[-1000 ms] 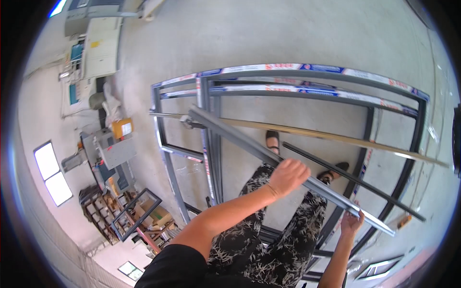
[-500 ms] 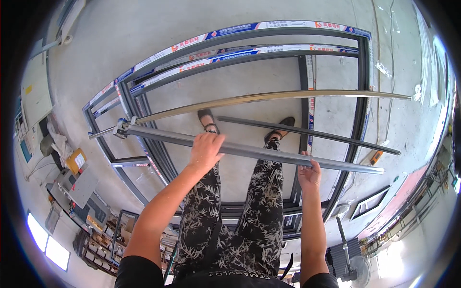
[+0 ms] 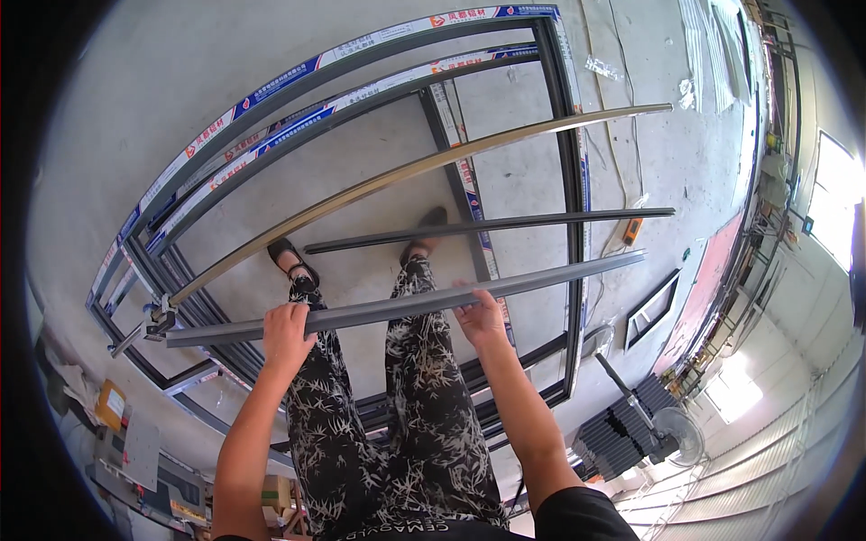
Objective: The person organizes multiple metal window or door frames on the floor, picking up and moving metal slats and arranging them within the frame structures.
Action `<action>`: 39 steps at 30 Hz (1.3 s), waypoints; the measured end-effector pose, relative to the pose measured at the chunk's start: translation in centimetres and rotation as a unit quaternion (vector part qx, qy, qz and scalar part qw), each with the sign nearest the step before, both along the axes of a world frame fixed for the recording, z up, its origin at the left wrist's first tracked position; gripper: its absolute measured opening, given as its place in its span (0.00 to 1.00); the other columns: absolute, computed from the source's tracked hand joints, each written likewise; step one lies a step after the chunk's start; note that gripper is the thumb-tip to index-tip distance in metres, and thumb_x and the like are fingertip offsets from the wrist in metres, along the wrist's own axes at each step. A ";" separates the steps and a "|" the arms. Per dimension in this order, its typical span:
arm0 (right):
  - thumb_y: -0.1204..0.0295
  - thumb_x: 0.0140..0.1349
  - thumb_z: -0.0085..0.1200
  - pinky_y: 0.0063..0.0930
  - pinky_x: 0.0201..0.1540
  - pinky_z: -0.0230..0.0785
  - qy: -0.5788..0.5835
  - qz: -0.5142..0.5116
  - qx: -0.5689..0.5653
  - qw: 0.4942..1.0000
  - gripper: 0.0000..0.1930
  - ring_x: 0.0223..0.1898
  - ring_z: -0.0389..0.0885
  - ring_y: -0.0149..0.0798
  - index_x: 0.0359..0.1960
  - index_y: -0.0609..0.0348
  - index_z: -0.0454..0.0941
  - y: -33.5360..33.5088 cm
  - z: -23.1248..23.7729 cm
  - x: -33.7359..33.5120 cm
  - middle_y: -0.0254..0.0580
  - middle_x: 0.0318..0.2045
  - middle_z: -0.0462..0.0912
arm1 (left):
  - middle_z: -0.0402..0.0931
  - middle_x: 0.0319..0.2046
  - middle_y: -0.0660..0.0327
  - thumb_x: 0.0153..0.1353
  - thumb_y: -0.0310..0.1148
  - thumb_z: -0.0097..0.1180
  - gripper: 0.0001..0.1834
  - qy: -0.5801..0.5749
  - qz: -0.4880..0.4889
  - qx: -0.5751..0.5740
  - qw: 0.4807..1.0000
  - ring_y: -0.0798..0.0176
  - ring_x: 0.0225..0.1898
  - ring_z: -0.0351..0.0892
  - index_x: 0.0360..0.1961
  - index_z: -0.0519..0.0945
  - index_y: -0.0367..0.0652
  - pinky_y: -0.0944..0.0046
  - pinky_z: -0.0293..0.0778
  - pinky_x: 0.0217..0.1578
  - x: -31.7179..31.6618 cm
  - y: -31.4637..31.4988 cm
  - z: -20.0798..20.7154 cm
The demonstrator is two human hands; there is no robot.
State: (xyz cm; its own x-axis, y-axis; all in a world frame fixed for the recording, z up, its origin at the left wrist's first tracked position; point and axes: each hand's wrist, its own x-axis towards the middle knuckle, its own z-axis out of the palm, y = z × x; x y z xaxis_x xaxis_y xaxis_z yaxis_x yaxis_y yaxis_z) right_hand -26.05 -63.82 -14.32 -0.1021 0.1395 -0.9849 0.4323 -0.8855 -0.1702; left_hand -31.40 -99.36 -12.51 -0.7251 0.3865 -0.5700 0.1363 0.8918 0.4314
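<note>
A long grey metal profile (image 3: pixel 383 309) spans across in front of my legs, its right end tilted away from me. My left hand (image 3: pixel 287 339) is closed over it from above, not far from its left end. Farther right, my right hand (image 3: pixel 481 317) holds the same profile from the near side, fingers curled up against it. The left end lies close beside a small metal clamp-like fitting (image 3: pixel 160 323); whether they touch I cannot tell. Beyond it lie a thin dark bar (image 3: pixel 505 224) and a long gold-brown bar (image 3: pixel 379 187).
Large dark frames (image 3: pixel 568 162) with printed film surround my feet. On the floor at right are an orange tool (image 3: pixel 633 232), cables and a small dark frame (image 3: pixel 653 309). A fan (image 3: pixel 677 437) stands at lower right, a yellow-brown box (image 3: pixel 111 404) at lower left.
My view has turned, so the scene appears rotated and shifted left. The grey profile's left end has come toward me from the fitting, with both hands still on it.
</note>
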 end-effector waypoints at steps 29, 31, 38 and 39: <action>0.69 0.58 0.59 0.40 0.40 0.74 0.001 -0.068 0.070 0.995 0.14 0.37 0.80 0.42 0.41 0.59 0.69 2.7 -0.1 1.9 0.41 0.31 0.76 | 0.76 0.16 0.60 0.60 0.60 0.50 0.30 -0.610 0.161 -0.038 0.775 0.66 0.16 0.76 0.26 0.79 0.39 0.65 0.73 0.23 1.5 3.3 0.9; 0.70 0.59 0.58 0.42 0.42 0.74 0.004 -0.049 0.077 0.996 0.13 0.39 0.80 0.44 0.42 0.58 0.69 3.5 -0.7 2.2 0.43 0.34 0.77 | 0.78 0.20 0.57 0.61 0.54 0.52 0.26 -0.622 0.182 -0.042 0.761 0.62 0.22 0.79 0.29 0.79 0.38 0.63 0.74 0.28 2.1 3.9 0.9; 0.68 0.63 0.54 0.27 0.26 0.69 -0.038 -0.085 0.192 0.977 0.12 0.34 0.80 0.37 0.44 0.56 0.70 7.6 -11.0 4.7 0.42 0.36 0.80 | 0.77 0.31 0.55 0.59 0.37 0.55 0.12 -0.169 0.146 0.014 0.975 0.55 0.33 0.78 0.38 0.76 0.39 0.59 0.73 0.36 3.4 3.7 -2.4; 0.67 0.63 0.54 0.25 0.24 0.67 -0.040 -0.104 0.206 0.972 0.12 0.33 0.80 0.36 0.46 0.54 0.69 8.3 -12.5 4.5 0.40 0.36 0.80 | 0.77 0.31 0.55 0.59 0.37 0.55 0.12 -0.171 0.148 0.006 0.974 0.55 0.33 0.78 0.38 0.76 0.39 0.59 0.73 0.36 3.7 3.6 -2.6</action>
